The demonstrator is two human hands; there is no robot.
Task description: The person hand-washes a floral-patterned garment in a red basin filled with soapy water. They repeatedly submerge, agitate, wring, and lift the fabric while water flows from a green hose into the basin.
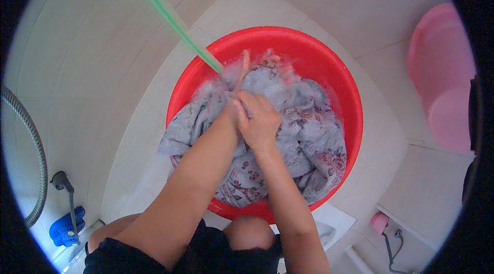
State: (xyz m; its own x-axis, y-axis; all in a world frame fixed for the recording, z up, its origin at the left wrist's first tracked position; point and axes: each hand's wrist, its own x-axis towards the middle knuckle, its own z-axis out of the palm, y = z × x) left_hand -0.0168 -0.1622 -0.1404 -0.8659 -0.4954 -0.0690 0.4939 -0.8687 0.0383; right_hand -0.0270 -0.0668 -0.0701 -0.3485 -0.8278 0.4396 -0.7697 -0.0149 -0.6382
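A round red plastic basin (349, 92) holds wet grey-white floral fabric (251, 173) with foamy water. Part of the fabric hangs over the basin's left rim. My right hand (258, 119) lies on top near the centre, its fingers curled beside my left wrist; whether it grips cloth cannot be made out. My left hand (231, 90) is blurred and mostly hidden by my right hand, suds and cloth. A thin orange-pink strip, not clearly identifiable, stands up just beyond the hands. A green translucent hose (166, 13) slants from the top left, its lower end close to my left hand.
The basin stands on a pale tiled floor (154, 108) between walls. A pink plastic tub (436, 77) is at the right. On the left are a metal shower hose (31, 131), a hand shower (60, 181) and a blue perforated item (65, 229). A white fixture (332, 223) lies below the basin.
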